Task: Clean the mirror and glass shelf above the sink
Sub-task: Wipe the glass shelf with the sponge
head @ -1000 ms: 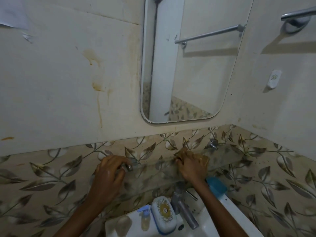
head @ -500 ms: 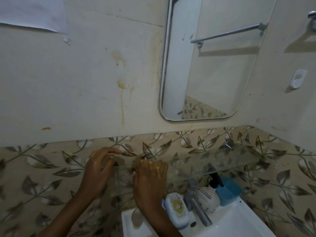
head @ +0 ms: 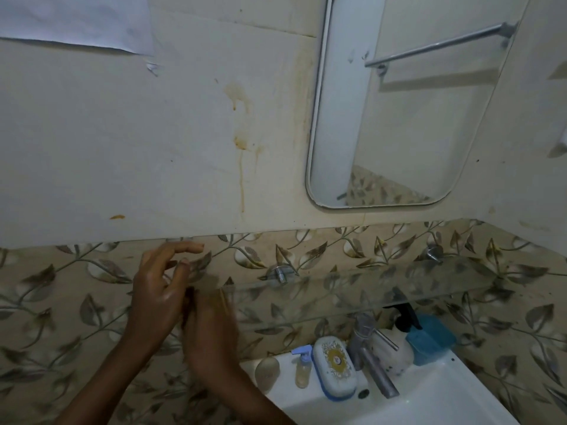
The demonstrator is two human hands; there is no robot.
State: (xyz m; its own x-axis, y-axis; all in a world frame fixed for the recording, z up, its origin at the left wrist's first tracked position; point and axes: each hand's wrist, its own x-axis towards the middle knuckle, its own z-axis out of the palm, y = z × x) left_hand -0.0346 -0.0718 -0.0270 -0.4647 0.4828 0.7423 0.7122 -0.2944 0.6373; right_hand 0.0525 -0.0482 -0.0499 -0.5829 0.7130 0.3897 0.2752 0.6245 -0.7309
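The glass shelf (head: 352,297) runs along the leaf-patterned tiles on two metal brackets, above the sink (head: 435,403). Up on the right hangs the rounded mirror (head: 386,118), reflecting a towel rail. My right hand (head: 208,329) is blurred at the shelf's left end, pressed on a tan cloth (head: 225,300) of which only an edge shows. Just to its left, my left hand (head: 159,289) is held with fingers spread against the tiles, with nothing in it.
On the sink's rim stand an oval soap (head: 267,371), a small blue-pump bottle (head: 302,369), a white soap box (head: 334,366), the metal tap (head: 372,363), a black-pump bottle (head: 397,345) and a blue container (head: 429,335). A paper sheet (head: 76,19) hangs top left; the wall is stained.
My right hand slid the cloth leftward along the shelf from its middle to its left end. My left hand let go of the shelf's left bracket and spread its fingers. The view shifted left.
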